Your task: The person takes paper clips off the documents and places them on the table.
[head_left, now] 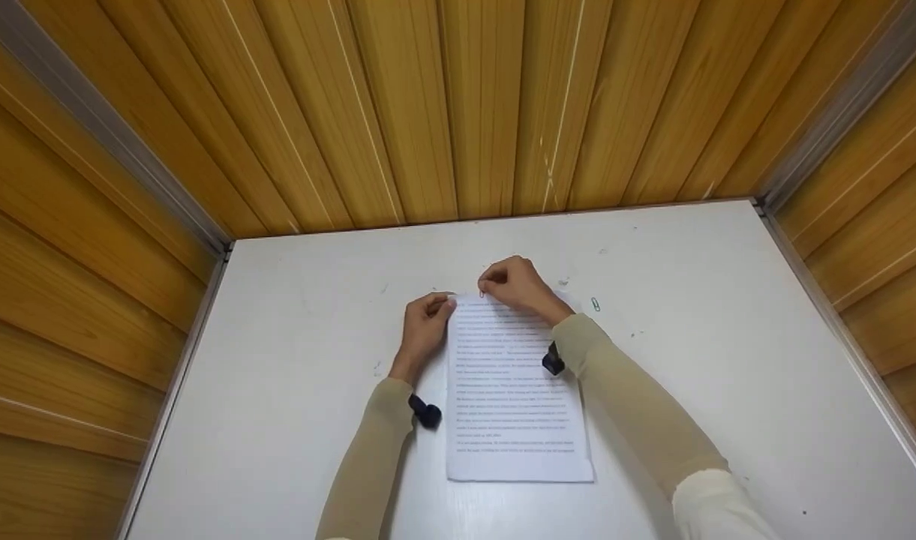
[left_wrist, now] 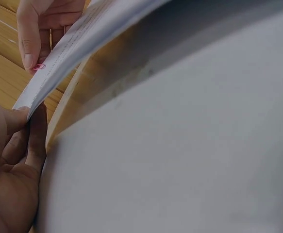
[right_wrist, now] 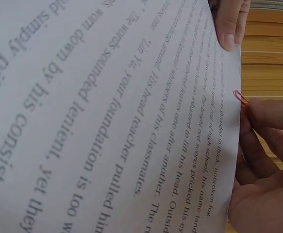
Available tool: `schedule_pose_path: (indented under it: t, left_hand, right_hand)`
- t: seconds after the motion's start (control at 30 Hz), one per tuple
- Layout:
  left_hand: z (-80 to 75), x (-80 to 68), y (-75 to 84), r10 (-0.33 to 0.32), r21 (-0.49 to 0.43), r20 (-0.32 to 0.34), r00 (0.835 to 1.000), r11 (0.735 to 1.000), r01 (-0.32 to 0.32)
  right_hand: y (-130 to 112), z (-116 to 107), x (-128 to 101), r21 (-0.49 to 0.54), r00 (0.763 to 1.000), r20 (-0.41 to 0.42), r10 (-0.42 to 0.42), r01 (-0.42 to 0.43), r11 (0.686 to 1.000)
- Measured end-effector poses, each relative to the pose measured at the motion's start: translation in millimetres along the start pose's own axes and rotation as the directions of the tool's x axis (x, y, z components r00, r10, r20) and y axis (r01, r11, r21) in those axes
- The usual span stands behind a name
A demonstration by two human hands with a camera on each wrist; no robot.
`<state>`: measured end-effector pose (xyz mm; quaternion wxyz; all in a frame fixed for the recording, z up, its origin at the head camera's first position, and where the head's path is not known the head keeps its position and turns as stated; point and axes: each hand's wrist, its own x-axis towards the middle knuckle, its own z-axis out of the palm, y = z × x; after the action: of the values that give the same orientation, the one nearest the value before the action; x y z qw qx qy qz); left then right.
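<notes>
A printed sheaf of white paper point(head_left: 514, 390) lies on the white table point(head_left: 292, 352). My left hand point(head_left: 427, 319) pinches its top left corner, lifting the paper point(left_wrist: 58, 63) off the table. My right hand point(head_left: 514, 283) pinches a small red paper clip point(head_left: 482, 294) at the top edge of the paper. The red clip point(right_wrist: 241, 97) sits on the edge of the printed page point(right_wrist: 107, 116), held between the right fingers point(right_wrist: 267, 116). In the left wrist view the clip point(left_wrist: 39, 66) shows under the right thumb.
A green paper clip point(head_left: 595, 304) lies on the table right of the paper's top. Wooden slatted walls point(head_left: 458, 105) close the table in at the back and both sides.
</notes>
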<state>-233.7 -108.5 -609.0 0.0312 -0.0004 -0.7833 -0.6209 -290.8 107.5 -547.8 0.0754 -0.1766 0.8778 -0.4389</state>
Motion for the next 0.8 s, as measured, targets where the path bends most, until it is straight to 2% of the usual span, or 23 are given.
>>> schedule_pose_path:
  t: [0.3, 0.5, 0.8]
  left_hand:
    - [-1.5, -1.2, -1.2, -0.026, 0.009, -0.002, 1.0, 1.0, 0.026]
    - [-1.6, 0.1, -1.6, -0.018, 0.007, -0.005, 1.0, 1.0, 0.018]
    - [-1.7, -0.7, 0.5, -0.018, -0.015, -0.002, 1.0, 1.0, 0.018]
  right_hand:
    - [-1.6, 3.3, -0.3, -0.002, 1.0, 0.002, -0.003, 0.003, 1.0]
    - [-2.2, 3.8, 0.8, -0.02, 1.0, -0.003, -0.024, 0.024, 1.0]
    - [-5.5, 2.3, 0.2, -0.034, 1.0, 0.014, -0.004, 0.004, 0.999]
